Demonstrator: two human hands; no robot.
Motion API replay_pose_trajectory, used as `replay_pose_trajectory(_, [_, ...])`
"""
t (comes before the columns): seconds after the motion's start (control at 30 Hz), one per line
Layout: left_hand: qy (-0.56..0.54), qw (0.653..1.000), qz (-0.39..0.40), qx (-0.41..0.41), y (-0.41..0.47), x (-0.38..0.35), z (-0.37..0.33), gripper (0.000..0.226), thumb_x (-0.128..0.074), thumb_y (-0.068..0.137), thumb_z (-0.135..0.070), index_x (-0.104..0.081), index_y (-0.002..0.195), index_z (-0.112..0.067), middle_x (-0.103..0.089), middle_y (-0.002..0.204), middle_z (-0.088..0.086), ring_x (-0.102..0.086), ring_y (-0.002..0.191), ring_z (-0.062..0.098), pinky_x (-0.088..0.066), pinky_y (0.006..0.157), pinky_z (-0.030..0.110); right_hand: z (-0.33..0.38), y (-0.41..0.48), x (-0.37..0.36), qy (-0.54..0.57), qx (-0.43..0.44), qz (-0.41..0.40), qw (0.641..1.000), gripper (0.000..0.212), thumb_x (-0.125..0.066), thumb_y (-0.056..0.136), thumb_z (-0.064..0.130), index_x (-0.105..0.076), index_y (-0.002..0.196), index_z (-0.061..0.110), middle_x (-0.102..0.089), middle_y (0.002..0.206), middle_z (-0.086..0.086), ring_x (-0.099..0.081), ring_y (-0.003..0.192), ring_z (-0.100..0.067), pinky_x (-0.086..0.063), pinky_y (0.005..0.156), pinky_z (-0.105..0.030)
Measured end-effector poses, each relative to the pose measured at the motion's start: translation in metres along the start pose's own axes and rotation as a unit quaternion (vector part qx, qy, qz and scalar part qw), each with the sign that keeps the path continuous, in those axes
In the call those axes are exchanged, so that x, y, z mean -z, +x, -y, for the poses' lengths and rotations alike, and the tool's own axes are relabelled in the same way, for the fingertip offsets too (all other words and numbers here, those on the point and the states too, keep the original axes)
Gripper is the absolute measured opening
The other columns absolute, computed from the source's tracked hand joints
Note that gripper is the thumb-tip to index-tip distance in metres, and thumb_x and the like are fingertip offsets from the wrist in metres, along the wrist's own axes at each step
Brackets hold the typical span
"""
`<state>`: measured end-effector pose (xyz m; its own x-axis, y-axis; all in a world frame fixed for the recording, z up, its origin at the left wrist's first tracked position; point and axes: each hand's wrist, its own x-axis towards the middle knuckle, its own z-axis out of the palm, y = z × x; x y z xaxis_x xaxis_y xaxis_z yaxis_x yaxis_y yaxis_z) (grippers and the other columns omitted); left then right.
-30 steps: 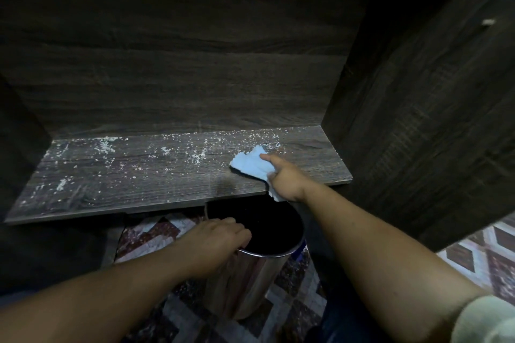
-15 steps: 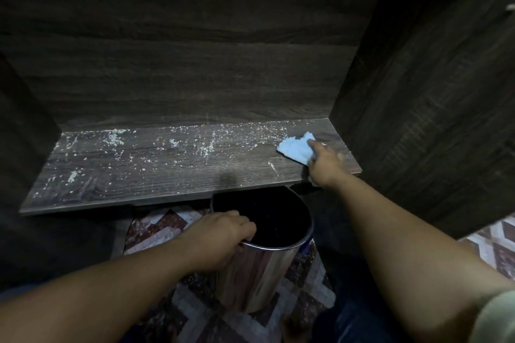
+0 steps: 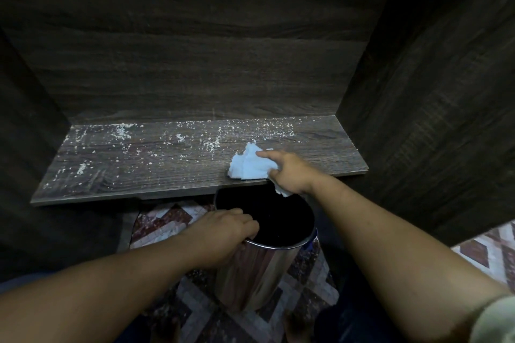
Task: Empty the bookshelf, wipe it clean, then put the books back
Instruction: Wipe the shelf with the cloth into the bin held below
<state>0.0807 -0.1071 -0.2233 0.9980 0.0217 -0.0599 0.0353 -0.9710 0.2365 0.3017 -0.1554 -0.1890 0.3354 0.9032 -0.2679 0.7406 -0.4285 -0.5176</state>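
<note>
Crumbs [image 3: 209, 143] dot the shelf board [image 3: 139, 172]. Right hand [image 3: 289, 172] clutches a soft, light tissue wad [image 3: 248, 167] at its front edge; left hand [image 3: 223, 234] grips the steel bin [image 3: 259, 273] rim below.

Dim light, little of it reaching inside. In front of me is one bay of a dark wood-grain bookshelf [image 3: 278, 8]. Back panel [image 3: 181, 78] — grain runs level, nearly black toward the top. Right side panel [image 3: 434, 125] comes forward past me; left side panel [image 3: 25, 142] sits in deep shadow. Shelf board [image 3: 133, 170] is greyer and catches the most light, scattered with white specks, thickest along the back edge. Below its front edge, floor [image 3: 170, 220] — mosaic tile in maroon, white and grey, laid in chevrons and diamonds; more of it shows at lower right.
</note>
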Motion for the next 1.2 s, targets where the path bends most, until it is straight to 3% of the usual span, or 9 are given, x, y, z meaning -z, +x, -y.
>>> replay_pose_trajectory(0.27, [0.03, 0.999, -0.016, -0.006, -0.003, 0.002, -0.002, 0.015, -0.055, 0.084, -0.013, -0.051, 0.097, -0.02, -0.057, 0.096, 0.0, -0.053, 0.092, 0.022, -0.047, 0.072, 0.036, 0.017, -0.018, 0.002, 0.025, 0.012, 0.05, 0.998, 0.054, -0.054, 0.094, 0.011, -0.048, 0.14, 0.036, -0.04, 0.151, 0.004, -0.043, 0.133, -0.017, -0.03, 0.098, -0.016])
replay_pose_trajectory(0.43, [0.04, 0.999, -0.014, 0.009, -0.008, 0.006, -0.003, 0.013, -0.049, 0.088, -0.015, -0.05, 0.101, -0.019, -0.057, 0.102, 0.001, -0.051, 0.099, 0.022, -0.046, 0.078, 0.038, 0.019, -0.025, 0.009, 0.117, -0.016, 0.066, 0.991, 0.047, -0.051, 0.091, 0.006, -0.06, 0.129, 0.031, -0.06, 0.126, 0.002, -0.056, 0.103, -0.013, -0.042, 0.085, -0.021])
replay_pose_trajectory(0.57, [0.037, 0.999, -0.03, 0.006, -0.017, 0.006, 0.003, 0.011, -0.051, 0.087, -0.015, -0.052, 0.098, -0.018, -0.057, 0.096, 0.001, -0.053, 0.094, 0.022, -0.046, 0.072, 0.037, 0.016, -0.023, 0.019, 0.222, -0.039, -0.012, 0.974, 0.044, -0.05, 0.09, -0.001, -0.062, 0.12, 0.029, -0.066, 0.108, -0.002, -0.06, 0.085, -0.013, -0.047, 0.072, -0.019])
replay_pose_trajectory(0.73, [0.035, 0.999, -0.026, 0.023, -0.021, 0.005, 0.006, 0.012, -0.048, 0.09, -0.014, -0.051, 0.1, -0.018, -0.056, 0.098, 0.0, -0.05, 0.094, 0.019, -0.043, 0.071, 0.036, 0.005, -0.014, 0.019, 0.164, -0.076, -0.113, 0.977, 0.049, -0.049, 0.093, 0.005, -0.051, 0.139, 0.022, -0.062, 0.106, -0.006, -0.054, 0.058, -0.011, -0.04, 0.044, -0.012])
replay_pose_trajectory(0.87, [0.047, 0.998, -0.028, 0.015, -0.021, 0.004, 0.007, 0.011, -0.051, 0.087, -0.014, -0.051, 0.097, -0.019, -0.056, 0.094, -0.001, -0.051, 0.091, 0.019, -0.04, 0.066, 0.034, 0.006, -0.01, -0.001, 0.032, -0.058, -0.078, 0.995, 0.05, -0.048, 0.095, 0.014, -0.047, 0.142, 0.032, -0.055, 0.135, -0.012, -0.06, 0.071, -0.018, -0.045, 0.06, -0.019])
replay_pose_trajectory(0.93, [0.047, 0.998, -0.022, 0.025, -0.019, 0.006, 0.005, 0.013, -0.05, 0.088, -0.015, -0.051, 0.1, -0.018, -0.056, 0.098, 0.0, -0.051, 0.095, 0.02, -0.04, 0.068, 0.035, 0.015, -0.009, -0.01, 0.012, -0.02, -0.062, 0.998, 0.051, -0.046, 0.096, 0.014, -0.044, 0.144, 0.031, -0.053, 0.138, -0.015, -0.063, 0.101, -0.031, -0.05, 0.084, -0.028])
replay_pose_trajectory(1.03, [0.051, 0.998, -0.013, 0.039, -0.017, 0.008, 0.001, 0.017, -0.05, 0.089, -0.014, -0.052, 0.106, -0.018, -0.055, 0.104, 0.001, -0.049, 0.1, 0.02, -0.04, 0.071, 0.037, 0.03, -0.011, -0.017, -0.024, 0.021, -0.029, 0.999, 0.051, -0.044, 0.098, 0.012, -0.042, 0.146, 0.027, -0.057, 0.133, -0.019, -0.052, 0.122, -0.034, -0.037, 0.106, -0.035])
replay_pose_trajectory(1.1, [0.054, 0.998, -0.013, 0.043, -0.017, 0.008, 0.0, 0.018, -0.05, 0.088, -0.014, -0.051, 0.106, -0.019, -0.055, 0.104, 0.0, -0.049, 0.101, 0.02, -0.038, 0.071, 0.035, 0.036, -0.011, -0.019, -0.031, 0.033, -0.016, 0.999, 0.051, -0.045, 0.097, 0.012, -0.043, 0.145, 0.03, -0.057, 0.134, -0.015, -0.054, 0.119, -0.034, -0.039, 0.104, -0.033])
replay_pose_trajectory(1.2, [0.05, 0.998, -0.015, 0.047, -0.02, 0.006, 0.0, 0.017, -0.05, 0.088, -0.013, -0.05, 0.103, -0.02, -0.054, 0.103, -0.001, -0.049, 0.1, 0.019, -0.035, 0.07, 0.033, 0.043, -0.013, -0.013, -0.005, 0.027, 0.015, 1.0, 0.049, -0.048, 0.094, 0.013, -0.05, 0.138, 0.033, -0.059, 0.115, -0.005, -0.067, 0.077, -0.024, -0.052, 0.065, -0.023])
